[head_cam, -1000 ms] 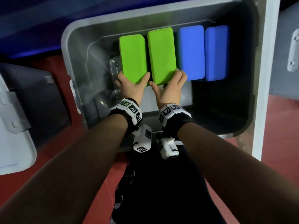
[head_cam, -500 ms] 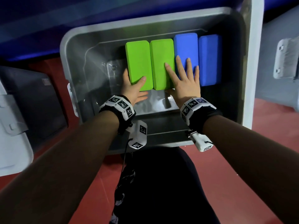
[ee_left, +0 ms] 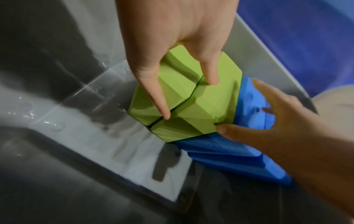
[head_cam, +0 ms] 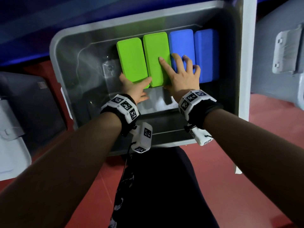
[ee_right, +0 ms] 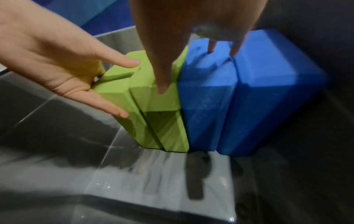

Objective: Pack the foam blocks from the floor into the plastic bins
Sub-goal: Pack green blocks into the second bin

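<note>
Four foam blocks stand on edge in a row inside the grey plastic bin [head_cam: 55, 63]: two green blocks [head_cam: 131, 60] [head_cam: 154, 50], then two blue blocks [head_cam: 181, 41] [head_cam: 205, 55]. My left hand [head_cam: 134, 89] touches the near end of the left green block [ee_right: 134, 121], thumb on its top and fingers straight. My right hand [head_cam: 181, 76] lies spread over the tops. Its forefinger presses the right green block [ee_left: 210, 103], and its other fingertips, arched, touch the nearer blue block [ee_right: 206, 106]. Neither hand grips a block.
The bin's white lid [head_cam: 245, 63] stands upright along its right side. Another grey bin [head_cam: 283, 55] is further right; a dark lid [head_cam: 32, 104] and a pale one [head_cam: 9, 145] lie left. Red floor [head_cam: 246, 145] surrounds my dark-trousered legs [head_cam: 156, 186].
My right hand left the near end of the right green block and moved on top of the green and blue blocks, its fingers now arched. The green blocks have closed up against the blue.
</note>
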Demonstrator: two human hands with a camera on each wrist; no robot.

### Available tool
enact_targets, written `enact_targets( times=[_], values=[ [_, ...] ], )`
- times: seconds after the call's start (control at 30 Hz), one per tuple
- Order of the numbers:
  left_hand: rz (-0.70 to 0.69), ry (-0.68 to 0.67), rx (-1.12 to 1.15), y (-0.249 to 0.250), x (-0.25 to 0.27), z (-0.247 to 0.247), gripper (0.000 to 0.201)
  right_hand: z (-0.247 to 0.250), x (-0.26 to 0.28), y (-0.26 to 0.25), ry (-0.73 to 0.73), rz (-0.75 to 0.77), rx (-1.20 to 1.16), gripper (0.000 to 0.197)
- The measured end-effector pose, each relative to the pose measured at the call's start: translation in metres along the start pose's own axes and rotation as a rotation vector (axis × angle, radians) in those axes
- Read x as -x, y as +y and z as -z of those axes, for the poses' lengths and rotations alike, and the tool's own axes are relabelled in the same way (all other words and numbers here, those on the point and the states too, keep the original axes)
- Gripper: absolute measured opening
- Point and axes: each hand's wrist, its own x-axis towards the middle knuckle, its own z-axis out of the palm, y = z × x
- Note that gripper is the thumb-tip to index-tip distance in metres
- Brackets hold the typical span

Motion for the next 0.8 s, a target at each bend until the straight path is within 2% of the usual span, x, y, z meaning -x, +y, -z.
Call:
enact_targets(
  times=[0.1,0.2,0.27,0.3,0.43,0.57,0.6,0.67,0.7,0.73,0.8],
  values=[
    [0.027,0.051,-0.055,0.003,0.002,-0.009,0.103,0.009,0.006,0.016,0.015,-0.045,-0.06,0.1],
    [0.017,0.06,-0.142,0.003,0.001,-0.012,0.106,0.006,0.008,0.035,-0.021,-0.236,-0.074,0.104],
    [-0.003,0.072,-0.183,0.005,0.0,-0.012,0.107,0.001,0.005,0.044,-0.089,-0.245,-0.084,0.105],
    [-0.03,0.084,-0.181,0.007,-0.002,-0.013,0.108,0.0,0.001,0.049,-0.073,-0.223,-0.074,0.102],
    [-0.134,0.133,-0.054,0.01,-0.007,-0.014,0.108,-0.001,-0.012,0.048,-0.011,-0.207,-0.042,0.093],
    [-0.019,0.103,0.193,-0.004,-0.001,-0.012,0.114,0.001,-0.003,0.045,-0.073,-0.224,-0.164,0.1],
    [0.035,0.115,0.27,-0.008,0.0,-0.012,0.115,0.0,0.001,0.047,-0.048,-0.233,-0.26,0.1],
    [0.097,0.131,0.426,-0.015,0.0,-0.015,0.116,-0.004,0.011,0.053,0.113,-0.29,-0.476,0.09],
    [0.096,0.118,0.48,-0.016,0.002,-0.017,0.11,-0.005,0.015,0.053,0.216,-0.344,-0.55,0.083],
    [0.096,0.091,0.495,-0.016,0.007,-0.02,0.094,-0.005,0.02,0.053,0.269,-0.41,-0.593,0.078],
    [0.148,0.032,0.508,-0.024,0.009,-0.024,0.059,-0.007,0.029,0.049,0.286,-0.563,-0.633,0.073]
  ],
)
